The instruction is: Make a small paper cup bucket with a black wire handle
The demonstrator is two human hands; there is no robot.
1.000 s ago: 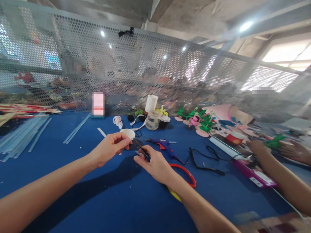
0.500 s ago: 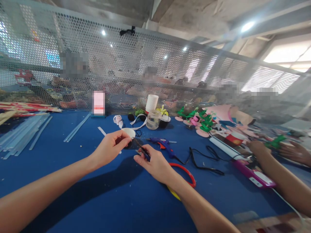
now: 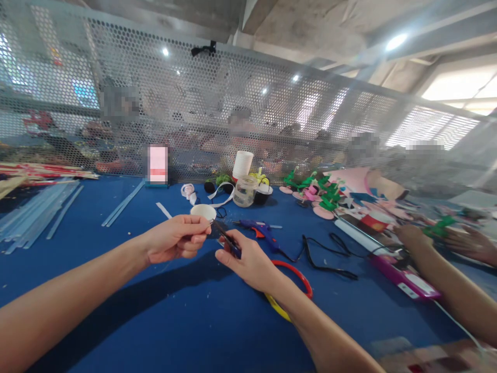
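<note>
My left hand (image 3: 180, 237) is closed in a pinch, its fingers curled towards my right hand. What it pinches, possibly a small dark piece at the fingertips, is too small to make out. Just behind those fingertips shows a white round cup-like piece (image 3: 203, 211). My right hand (image 3: 246, 259) is closed around dark-bladed scissors (image 3: 232, 243), whose blades point at the left fingertips. Large red and yellow loops, which look like the scissors' handles, show on either side of my right wrist; the hand hides the join.
A blue glue gun (image 3: 262, 232) with a black cord lies beyond my right hand. Behind it stand a clear jar (image 3: 245, 191) and a white roll (image 3: 243, 163). Translucent glue sticks (image 3: 39, 212) lie left. A purple power strip (image 3: 406, 280) and another person's arm (image 3: 438, 269) are right.
My left hand has turned and its fingers have curled under, uncovering more of the white cup-like piece. My right hand with the scissors has shifted only slightly.
</note>
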